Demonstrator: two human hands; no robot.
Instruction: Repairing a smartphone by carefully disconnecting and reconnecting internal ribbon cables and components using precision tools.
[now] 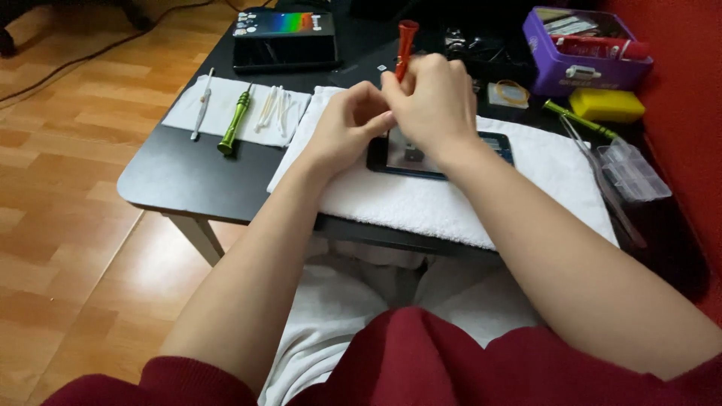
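Right hand (435, 98) grips red screwdriver (405, 46) upright over phone (440, 154) on white towel (481, 195). Left hand (350, 120) pinched closed beside it. Purple tin (583, 71): tubes, small parts. Clear box (632, 173): contents unclear.

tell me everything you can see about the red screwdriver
The red screwdriver is a slim tool with a glossy, metal-looking red handle that flares into a wider cap on top. It stands nearly upright, tip down, over the dark phone lying on the white towel. The right hand grips its lower part, hiding the shaft and tip; the left hand is pressed close beside it.
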